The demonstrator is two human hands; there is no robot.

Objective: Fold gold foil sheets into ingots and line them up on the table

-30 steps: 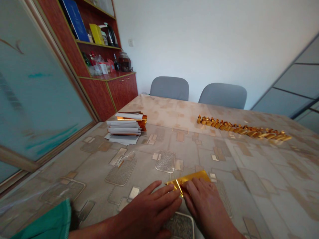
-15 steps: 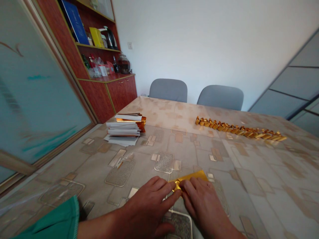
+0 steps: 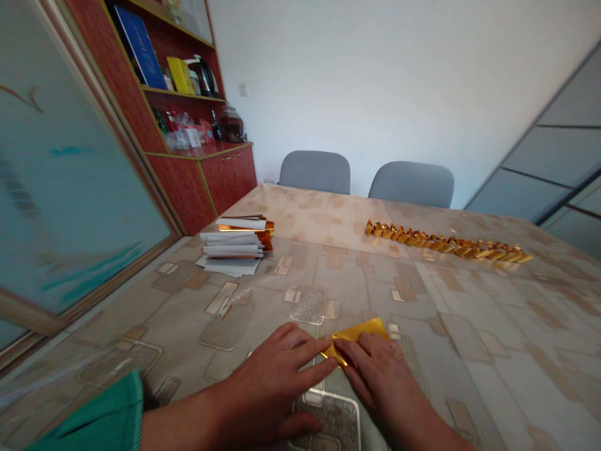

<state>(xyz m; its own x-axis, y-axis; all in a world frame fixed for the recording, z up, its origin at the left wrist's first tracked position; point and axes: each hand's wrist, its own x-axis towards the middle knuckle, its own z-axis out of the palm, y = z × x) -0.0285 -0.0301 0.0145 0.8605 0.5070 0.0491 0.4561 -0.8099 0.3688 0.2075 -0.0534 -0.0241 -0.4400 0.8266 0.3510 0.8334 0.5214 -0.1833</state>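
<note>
A folded sheet of gold foil paper (image 3: 373, 326) lies on the table in front of me. Its middle is partly covered by my fingers. My left hand (image 3: 277, 374) reaches in from the left, index and middle fingertips holding the paper's left end, the thumb apart and lower down. On the paper's near side, my right hand (image 3: 382, 373) presses down with bent fingers, its index fingertip close to the left one's. Further off to the right stands a long row of folded gold foil pieces (image 3: 446, 243). At the left lies a stack of foil sheets (image 3: 232, 245), pale backs showing.
A patterned cloth covers the table (image 3: 263, 300). Beyond its far edge stand two grey chairs, a left one (image 3: 314, 171) and a right one (image 3: 412, 183). To the left are a red-brown cabinet (image 3: 225, 175) and a frosted glass door (image 3: 70, 188).
The crumpled, raised bit of foil between my fingertips now lies flatter. My left fingers have slid slightly along the paper's left end. The view has shifted a little.
</note>
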